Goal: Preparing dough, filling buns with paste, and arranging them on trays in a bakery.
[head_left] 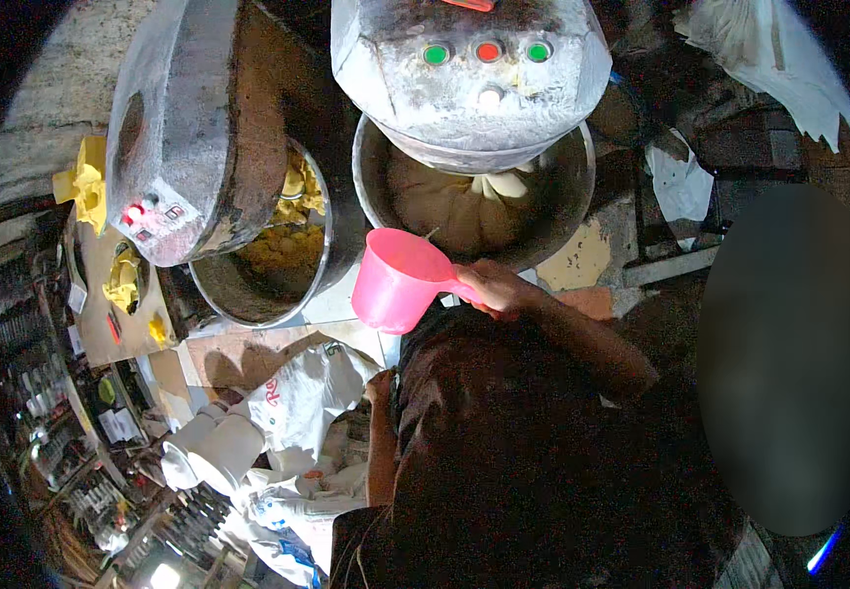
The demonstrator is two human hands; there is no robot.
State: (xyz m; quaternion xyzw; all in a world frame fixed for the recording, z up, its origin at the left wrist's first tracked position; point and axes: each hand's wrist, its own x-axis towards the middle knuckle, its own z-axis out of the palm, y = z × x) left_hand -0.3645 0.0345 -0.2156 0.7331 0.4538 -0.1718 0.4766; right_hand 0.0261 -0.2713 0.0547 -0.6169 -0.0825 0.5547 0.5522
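Observation:
My right hand (pixel 498 290) is closed around the handle of a pink plastic measuring jug (pixel 395 290). The jug hangs just in front of a steel mixer bowl (pixel 587 191), its mouth up and slightly tilted. Whether it holds anything cannot be made out. Pale dough (pixel 474 211) fills much of that bowl, in folds under the flour-dusted mixer head (pixel 469 98). Lower down, my left hand (pixel 378 388) is closed at the upper corner of a white sack (pixel 312 398); its fingers are partly hidden in shadow.
A second mixer (pixel 189 128) on the left stands over a bowl (pixel 325 257) with crumbly yellow mixture. Beyond it, yellow wrappers (pixel 122 280) lie on a board (pixel 91 324). White buckets (pixel 223 452) stand beside the sack. White plastic sheeting (pixel 768 59) hangs at the far right.

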